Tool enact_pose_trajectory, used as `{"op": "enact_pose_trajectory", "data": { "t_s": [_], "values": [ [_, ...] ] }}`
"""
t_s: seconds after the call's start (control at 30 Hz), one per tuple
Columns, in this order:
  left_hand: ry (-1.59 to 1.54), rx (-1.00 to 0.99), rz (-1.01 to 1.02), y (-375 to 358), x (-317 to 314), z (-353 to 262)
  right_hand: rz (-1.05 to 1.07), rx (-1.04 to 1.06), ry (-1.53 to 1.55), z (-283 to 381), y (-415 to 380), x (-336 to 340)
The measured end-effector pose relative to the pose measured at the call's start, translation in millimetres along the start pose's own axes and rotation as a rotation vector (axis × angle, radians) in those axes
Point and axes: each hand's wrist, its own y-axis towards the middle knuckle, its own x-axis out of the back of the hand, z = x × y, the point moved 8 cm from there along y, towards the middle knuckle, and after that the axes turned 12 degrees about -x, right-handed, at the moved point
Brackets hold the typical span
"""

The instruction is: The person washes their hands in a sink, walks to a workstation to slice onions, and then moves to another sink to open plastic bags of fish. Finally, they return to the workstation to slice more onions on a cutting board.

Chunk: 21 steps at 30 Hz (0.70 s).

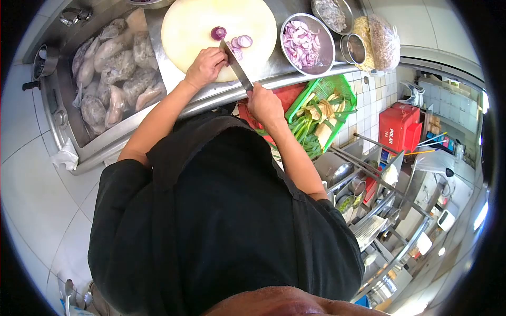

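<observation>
My right hand (265, 104) grips the handle of a kitchen knife (240, 68). The blade slants up and left over a round, pale yellow cutting board (182, 31). Close to the blade, on its left side, my left hand (207, 67) rests on the board with its fingers curled together; whatever is under the fingertips is hidden. Sliced red onion (244, 41) lies just right of the blade. A purple onion piece (218, 33) sits on the board above the knife tip.
A metal bowl of sliced onions (305, 45) stands right of the board. Left is a sink (79, 124) with bagged meat (118, 66). Below the counter edge, a green basket (345, 108) holds leafy vegetables. Noodle bags (382, 42) and a smaller bowl (333, 15) are at the upper right.
</observation>
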Motion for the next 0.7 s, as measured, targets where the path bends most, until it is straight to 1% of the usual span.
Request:
{"op": "enact_pose_trajectory", "data": {
  "t_s": [0.1, 0.2, 0.33, 0.43, 0.53, 0.63, 0.7],
  "values": [
    [0.011, -0.003, -0.028, -2, 0, 3, 0.01, -0.003, -0.028, 8, -7, 20],
    [0.023, -0.006, -0.025, 2, 5, 2, 0.018, -0.044, 0.004, 8, -9, 15],
    [0.027, -0.004, -0.05, -1, 5, 1, 0.038, 0.001, -0.031, 6, -4, 18],
    [0.032, 0.012, -0.08, -1, 7, 0, 0.018, -0.021, 0.009, 2, -10, 19],
    [0.019, 0.01, -0.073, 0, 8, -2, 0.038, 0.027, 0.023, 2, 4, -4],
    [0.018, 0.029, -0.054, 8, 10, -3, 0.053, 0.046, 0.025, -3, 17, 8],
    [0.008, 0.055, -0.13, 21, 19, -10, 0.02, 0.03, 0.064, -6, 13, 20]
  ]
}}
